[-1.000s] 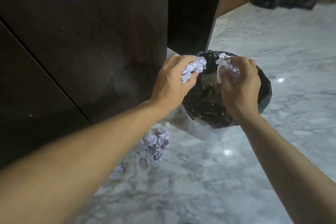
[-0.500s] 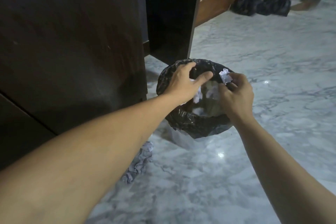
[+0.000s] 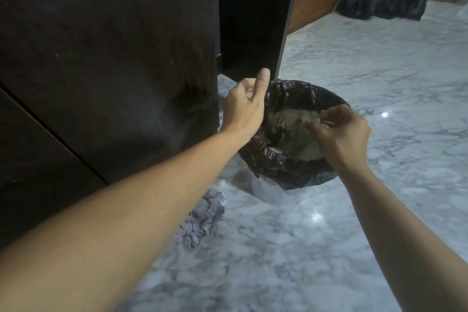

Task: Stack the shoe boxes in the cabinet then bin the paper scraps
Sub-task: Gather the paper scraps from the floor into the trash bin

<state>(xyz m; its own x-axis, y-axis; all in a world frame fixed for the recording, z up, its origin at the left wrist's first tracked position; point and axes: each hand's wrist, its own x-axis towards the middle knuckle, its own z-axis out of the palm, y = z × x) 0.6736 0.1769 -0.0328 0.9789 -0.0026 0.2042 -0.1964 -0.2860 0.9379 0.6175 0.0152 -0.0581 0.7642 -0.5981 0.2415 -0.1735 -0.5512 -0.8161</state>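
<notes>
Head view: paper scraps (image 3: 202, 220) on marble floor (image 3: 278, 248).

scraps pile (image 3: 202, 220) partly behind forearm, perhaps more

- The crumpled paper scraps that were clutched in both hands a second ago are no longer held.
- The left hand (image 3: 244, 104) has been lifted off the bin (image 3: 291, 172) toward its 10 o'clock edge, thumb raised, fingers loosely curled.
- The right hand (image 3: 340, 132) has been emptied over the 3 o'clock side, fingertips lightly together.
</notes>
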